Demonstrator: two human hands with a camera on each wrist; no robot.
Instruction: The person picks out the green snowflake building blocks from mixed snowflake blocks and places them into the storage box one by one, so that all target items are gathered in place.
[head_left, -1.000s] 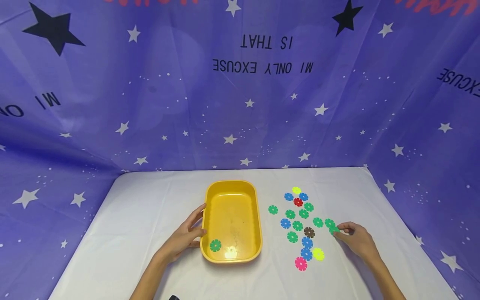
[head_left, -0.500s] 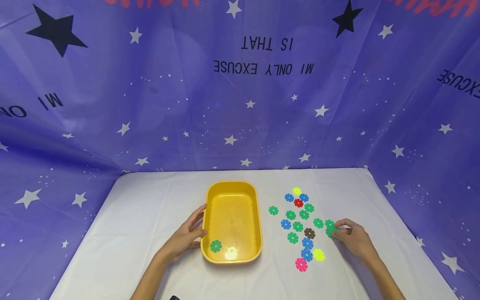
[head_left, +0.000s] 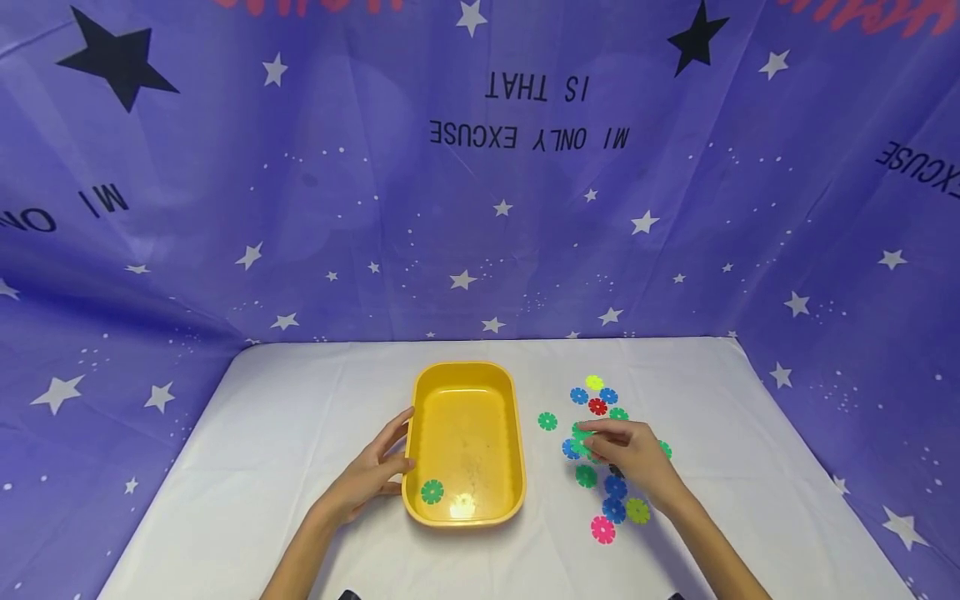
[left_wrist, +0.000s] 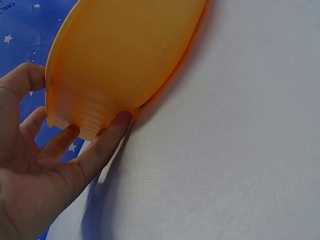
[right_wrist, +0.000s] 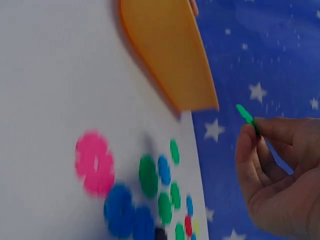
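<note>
My left hand (head_left: 367, 479) holds the left side of a yellow plastic tray (head_left: 519, 433), with one fingertip at the rim. In the left wrist view, fingers (left_wrist: 102, 150) lie against the tray's outer wall (left_wrist: 130, 55). One green notched disc (head_left: 432, 492) lies in the tray's near left corner. Thumb and forefinger of my right hand (head_left: 637, 458) pinch a green snowflake disc (right_wrist: 245, 114), raised above the loose discs. That hand covers some of the pieces beneath it in the head view.
Several snowflake discs lie right of the tray, among them a pink disc (head_left: 603, 530), a red disc (head_left: 597, 407) and a yellow disc (head_left: 637, 511). A white cloth (head_left: 262, 467) covers the table. Behind hangs a purple star-printed curtain (head_left: 420, 225).
My right hand has lifted a green disc from the right edge of the group and carried it left over the others. The left hand and tray have stayed put.
</note>
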